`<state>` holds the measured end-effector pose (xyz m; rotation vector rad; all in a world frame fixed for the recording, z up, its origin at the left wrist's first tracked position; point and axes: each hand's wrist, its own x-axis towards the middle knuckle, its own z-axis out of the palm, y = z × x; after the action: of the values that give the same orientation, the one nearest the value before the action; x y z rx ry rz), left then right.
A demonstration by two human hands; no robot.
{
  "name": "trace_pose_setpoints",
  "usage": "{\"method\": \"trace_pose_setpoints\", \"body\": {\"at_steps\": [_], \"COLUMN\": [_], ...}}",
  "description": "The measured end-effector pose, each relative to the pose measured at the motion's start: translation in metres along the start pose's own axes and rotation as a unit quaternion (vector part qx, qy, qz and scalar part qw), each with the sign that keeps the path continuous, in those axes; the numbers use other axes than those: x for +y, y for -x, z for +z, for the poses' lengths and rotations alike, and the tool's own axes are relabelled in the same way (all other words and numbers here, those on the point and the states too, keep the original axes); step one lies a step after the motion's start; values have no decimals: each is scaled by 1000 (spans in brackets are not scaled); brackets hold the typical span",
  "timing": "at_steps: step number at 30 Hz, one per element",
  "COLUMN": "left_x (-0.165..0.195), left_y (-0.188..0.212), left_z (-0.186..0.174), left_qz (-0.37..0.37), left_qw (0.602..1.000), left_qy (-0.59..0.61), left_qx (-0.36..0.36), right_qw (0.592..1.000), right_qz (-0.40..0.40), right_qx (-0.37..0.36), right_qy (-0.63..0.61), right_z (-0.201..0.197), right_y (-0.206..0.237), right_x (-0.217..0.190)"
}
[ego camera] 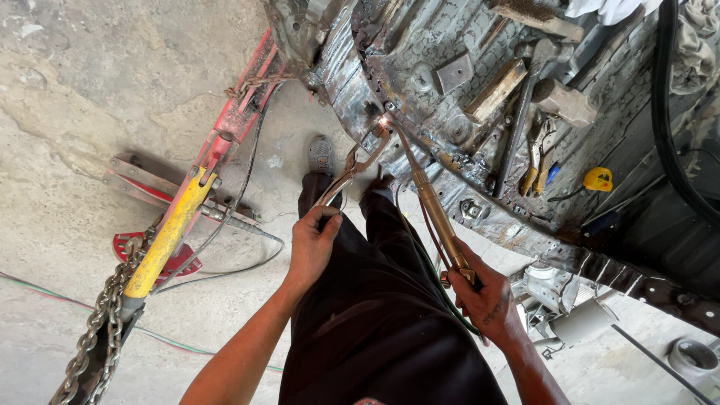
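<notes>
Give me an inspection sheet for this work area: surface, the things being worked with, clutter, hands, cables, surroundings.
Surface: bare scorched sheet-metal body panel, seams rusty.
Job's things: brass gas torch, flame glowing at the panel edge; locking pliers gripping the same edge.
Clutter: hammers, wooden blocks, yellow tape measure, pliers on the panel.
Hands: left hand grips the plier handles; right hand grips the torch handle.
Cables: red and green hoses trail from the torch; thin lines cross the floor.
Surroundings: cracked concrete floor, yellow pulling ram with chain.

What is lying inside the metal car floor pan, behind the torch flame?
On the floor pan lie a hammer, wooden blocks, pliers and a yellow tape measure. What is underneath them is covered.
</notes>
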<state>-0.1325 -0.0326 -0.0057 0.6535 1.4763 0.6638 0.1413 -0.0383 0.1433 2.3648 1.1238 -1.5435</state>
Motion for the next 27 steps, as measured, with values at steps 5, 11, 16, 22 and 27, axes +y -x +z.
{"method": "trace_pose_setpoints", "body": {"at_steps": [5, 11, 16, 22, 27], "left_x": [-16, -44, -53, -40, -33], "left_y": [-4, -9, -10, -7, -8], "left_z": [-3, -10, -10, -17, -21], "left_qz": [14, 24, 15, 5, -37], "left_qw": [999, 996, 994, 994, 995], "left_qy": [14, 41, 56, 12, -19], "left_qx": [37, 71, 92, 110, 93], "right_qw": [1000, 999, 998, 999, 1000], "right_qz": [-2, 2, -38, -20, -24], "right_qx": [3, 2, 5, 15, 17], "right_qy": [-16, -33, -53, -28, -4], "right_z": [1, 4, 6, 8, 7], "right_y": [1, 2, 0, -1, -2], "right_x": [-2, -1, 3, 6, 10]}}
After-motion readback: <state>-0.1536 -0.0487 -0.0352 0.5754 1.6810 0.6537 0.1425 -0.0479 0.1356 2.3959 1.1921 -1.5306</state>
